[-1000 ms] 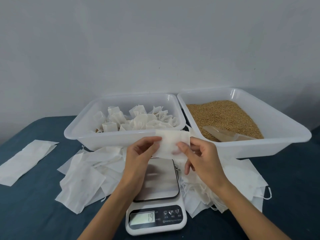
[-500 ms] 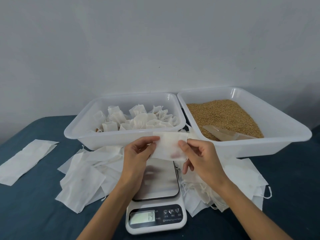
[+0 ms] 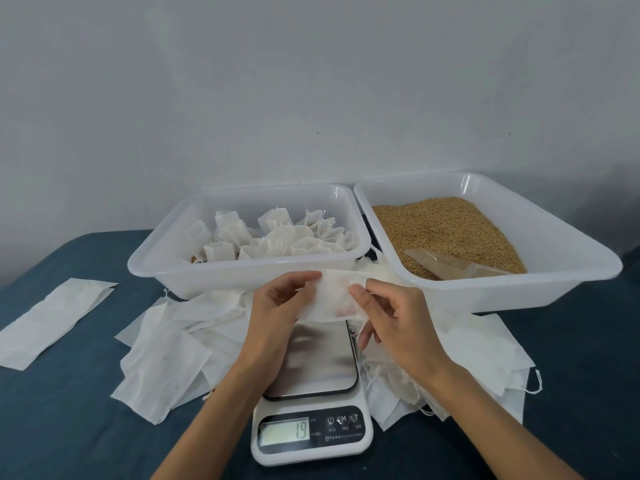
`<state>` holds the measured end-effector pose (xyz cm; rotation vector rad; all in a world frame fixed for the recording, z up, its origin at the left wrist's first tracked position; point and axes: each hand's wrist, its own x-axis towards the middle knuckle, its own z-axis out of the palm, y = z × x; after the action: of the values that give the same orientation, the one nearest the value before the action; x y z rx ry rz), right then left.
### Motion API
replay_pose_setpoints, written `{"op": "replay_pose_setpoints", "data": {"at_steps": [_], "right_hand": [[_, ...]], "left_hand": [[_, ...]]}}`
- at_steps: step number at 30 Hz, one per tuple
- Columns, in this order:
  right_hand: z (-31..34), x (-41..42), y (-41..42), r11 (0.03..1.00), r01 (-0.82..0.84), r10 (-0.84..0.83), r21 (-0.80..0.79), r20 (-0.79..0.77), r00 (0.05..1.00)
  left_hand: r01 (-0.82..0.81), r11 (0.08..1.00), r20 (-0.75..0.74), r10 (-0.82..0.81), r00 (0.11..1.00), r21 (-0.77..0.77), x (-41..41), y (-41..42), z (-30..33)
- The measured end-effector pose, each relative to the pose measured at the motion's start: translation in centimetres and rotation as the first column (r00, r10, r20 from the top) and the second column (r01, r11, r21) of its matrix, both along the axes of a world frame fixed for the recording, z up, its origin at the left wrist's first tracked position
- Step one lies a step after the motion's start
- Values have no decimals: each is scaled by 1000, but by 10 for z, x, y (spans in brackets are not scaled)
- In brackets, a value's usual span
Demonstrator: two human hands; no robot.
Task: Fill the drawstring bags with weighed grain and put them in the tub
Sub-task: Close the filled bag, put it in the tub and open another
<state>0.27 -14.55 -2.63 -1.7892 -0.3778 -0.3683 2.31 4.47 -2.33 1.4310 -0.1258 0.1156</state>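
White, thin nonwoven fabric is everywhere on this dark blue tabletop (image 3: 62,427). A person, seen from their own head, holds one flat, empty white drawstring bag (image 3: 334,296) in the air just above the steel platform of a small white digital kitchen scale (image 3: 311,403). The left hand (image 3: 280,306) pinches the bag's left edge between thumb and fingers; the right hand (image 3: 394,317) pinches its right edge, forefinger on the front. The two hands appear to be working the bag's mouth apart, though the opening itself cannot be seen.

The scale's display reads 19, although nothing visibly rests on its platform.

Behind the scale, on the left, sits a translucent white rectangular plastic tub (image 3: 194,271). It already holds roughly a dozen filled, cinched white bags (image 3: 277,237), so a good share of the work looks done.

To the right, touching it, is a second translucent white plastic tub (image 3: 571,275) heaped with golden-brown grain (image 3: 440,226). A clear plastic scoop (image 3: 446,268) lies in the grain near the front wall, held by nobody.

Plenty seems left. Loose piles of flat, empty white bags (image 3: 166,358) lie on both sides of the scale, and a long folded white fabric strip (image 3: 55,317) lies apart at far left. The bag in hand has not yet been filled, weighed, drawn closed or placed in the left tub.
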Motion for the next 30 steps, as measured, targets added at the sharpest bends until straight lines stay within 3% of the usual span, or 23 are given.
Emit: {"op": "replay_pose_setpoints", "data": {"at_steps": [11,16,30], "right_hand": [[7,1,-2,999,47,-46,-7,22,999],[11,2,-6,997,14,-11,-76,46,999],[20,0,-3,993,-105,105,44,11,994]], "left_hand": [[33,999,50,-34,998,25,0,3,0],[40,999,-5,-41,999,-22,2,1,1],[2,993,-106,-14,994,-119,6,4,3]]}}
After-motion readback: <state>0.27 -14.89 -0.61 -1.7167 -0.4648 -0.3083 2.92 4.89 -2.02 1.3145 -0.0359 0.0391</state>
